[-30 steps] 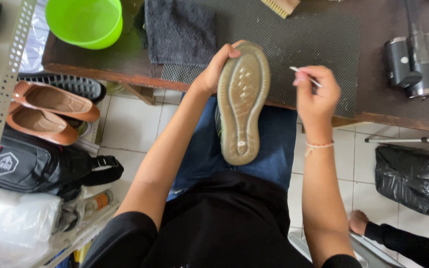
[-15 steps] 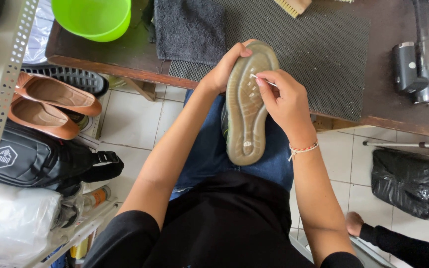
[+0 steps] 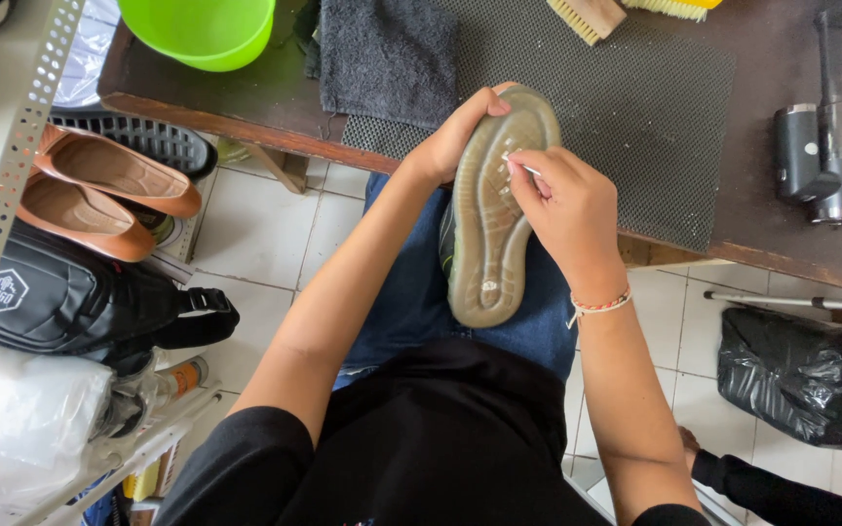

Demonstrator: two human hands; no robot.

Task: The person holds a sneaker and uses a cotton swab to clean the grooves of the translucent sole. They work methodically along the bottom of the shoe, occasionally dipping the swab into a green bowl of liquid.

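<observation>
A sneaker (image 3: 494, 224) rests sole-up on my lap, its translucent brownish sole facing me. My left hand (image 3: 450, 141) grips the toe end from the left side, thumb on the sole's rim. My right hand (image 3: 567, 209) lies over the upper part of the sole and pinches a thin white pick-like tool (image 3: 521, 167), whose tip touches the sole's grooves.
A dark wooden table (image 3: 791, 248) ahead carries a black mesh mat (image 3: 635, 107), a grey towel (image 3: 387, 54), a green bowl (image 3: 202, 29), brushes (image 3: 587, 15) and a black handheld device (image 3: 821, 146). Brown flat shoes (image 3: 99, 185) and a black bag (image 3: 60, 302) sit on the left; a black plastic bag (image 3: 806, 375) lies right.
My right hand came from the right with the thin tool down onto the sole. The view has shifted slightly; the sneaker stays held in my left hand.
</observation>
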